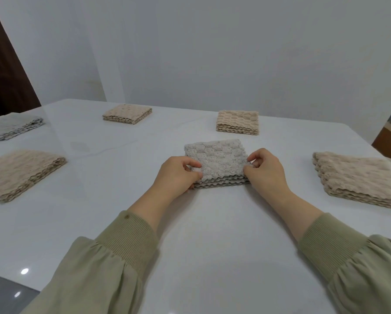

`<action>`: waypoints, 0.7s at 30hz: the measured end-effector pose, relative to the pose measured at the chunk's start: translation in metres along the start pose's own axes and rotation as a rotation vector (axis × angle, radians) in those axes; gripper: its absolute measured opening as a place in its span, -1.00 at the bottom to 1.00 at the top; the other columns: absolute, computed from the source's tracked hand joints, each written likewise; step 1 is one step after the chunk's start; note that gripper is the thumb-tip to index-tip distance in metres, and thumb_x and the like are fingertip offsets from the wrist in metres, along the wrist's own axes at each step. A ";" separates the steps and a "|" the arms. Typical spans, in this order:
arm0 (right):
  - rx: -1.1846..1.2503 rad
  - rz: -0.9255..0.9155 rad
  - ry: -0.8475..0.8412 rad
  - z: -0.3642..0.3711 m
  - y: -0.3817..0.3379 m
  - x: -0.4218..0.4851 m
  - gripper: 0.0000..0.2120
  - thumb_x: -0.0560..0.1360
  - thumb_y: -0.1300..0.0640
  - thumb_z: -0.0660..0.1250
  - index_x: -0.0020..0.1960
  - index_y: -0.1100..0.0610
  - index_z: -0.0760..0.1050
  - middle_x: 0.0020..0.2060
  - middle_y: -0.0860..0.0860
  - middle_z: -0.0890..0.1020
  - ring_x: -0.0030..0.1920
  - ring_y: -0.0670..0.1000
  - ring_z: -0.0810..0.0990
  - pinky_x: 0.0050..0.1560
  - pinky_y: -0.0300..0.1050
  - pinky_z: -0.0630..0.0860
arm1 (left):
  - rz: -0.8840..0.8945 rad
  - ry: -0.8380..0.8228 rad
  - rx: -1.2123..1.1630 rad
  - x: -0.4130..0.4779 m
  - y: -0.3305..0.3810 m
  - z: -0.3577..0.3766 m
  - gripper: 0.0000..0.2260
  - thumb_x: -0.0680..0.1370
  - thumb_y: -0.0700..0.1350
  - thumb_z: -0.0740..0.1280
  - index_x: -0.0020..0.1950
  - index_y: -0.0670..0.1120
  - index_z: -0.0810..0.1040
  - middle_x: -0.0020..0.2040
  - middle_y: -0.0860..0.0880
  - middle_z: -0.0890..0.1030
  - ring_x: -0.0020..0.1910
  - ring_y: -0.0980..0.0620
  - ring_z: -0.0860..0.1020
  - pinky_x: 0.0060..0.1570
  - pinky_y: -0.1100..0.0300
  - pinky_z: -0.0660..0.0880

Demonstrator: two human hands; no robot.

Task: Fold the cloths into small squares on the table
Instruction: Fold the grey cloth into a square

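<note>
Hands meet at the grey cloth, a small folded square on the counter. Left hand and right hand pinch its near corners with curled fingers, probably squaring the layers; five folded cloths surround it.

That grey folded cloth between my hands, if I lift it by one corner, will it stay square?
Probably not: the grey cloth is soft, in loose wavy layers, so it would likely flop open. Its thin layers suggest little weight. On the glossy table it may slide when pushed.

Soft even light, wide-angle edge distortion
</note>
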State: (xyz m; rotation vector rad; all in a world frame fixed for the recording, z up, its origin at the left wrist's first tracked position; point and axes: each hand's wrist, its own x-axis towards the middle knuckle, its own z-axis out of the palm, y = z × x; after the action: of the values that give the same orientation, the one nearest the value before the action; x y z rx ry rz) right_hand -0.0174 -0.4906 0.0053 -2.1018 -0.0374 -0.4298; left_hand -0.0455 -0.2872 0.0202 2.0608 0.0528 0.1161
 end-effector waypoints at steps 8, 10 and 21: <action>-0.155 -0.059 -0.040 -0.003 -0.008 -0.004 -0.86 0.36 0.31 0.26 -0.25 0.09 0.47 -0.40 -0.10 0.47 -0.33 -0.13 0.42 -0.33 -0.32 0.29 | 0.058 0.001 0.149 0.003 -0.004 0.001 -0.85 0.43 -0.13 0.45 -0.03 0.03 0.62 -0.31 0.01 0.51 -0.31 0.04 0.51 -0.22 0.18 0.46; -0.150 -0.080 -0.006 -0.003 -0.008 -0.004 -0.87 0.37 0.31 0.24 -0.24 0.10 0.47 -0.40 -0.10 0.47 -0.31 -0.06 0.43 -0.29 -0.19 0.30 | 0.056 0.001 0.145 0.003 -0.003 0.000 -0.86 0.43 -0.13 0.45 -0.04 0.03 0.63 -0.31 0.01 0.51 -0.33 0.04 0.51 -0.25 0.19 0.45; -0.528 -0.690 -0.190 0.009 -0.013 -0.013 -0.78 0.37 0.05 0.28 -0.07 0.11 0.60 -0.14 0.02 0.60 -0.06 0.12 0.52 -0.04 -0.04 0.41 | 0.047 -0.051 0.199 0.001 -0.001 -0.003 -0.83 0.41 -0.10 0.48 -0.01 0.00 0.65 -0.21 -0.01 0.58 -0.30 0.05 0.56 -0.20 0.25 0.47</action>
State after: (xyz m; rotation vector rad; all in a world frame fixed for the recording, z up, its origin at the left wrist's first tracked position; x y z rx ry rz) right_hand -0.0293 -0.4745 0.0079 -2.6119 -0.8618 -0.6976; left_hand -0.0448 -0.2844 0.0210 2.2636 -0.0158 0.0899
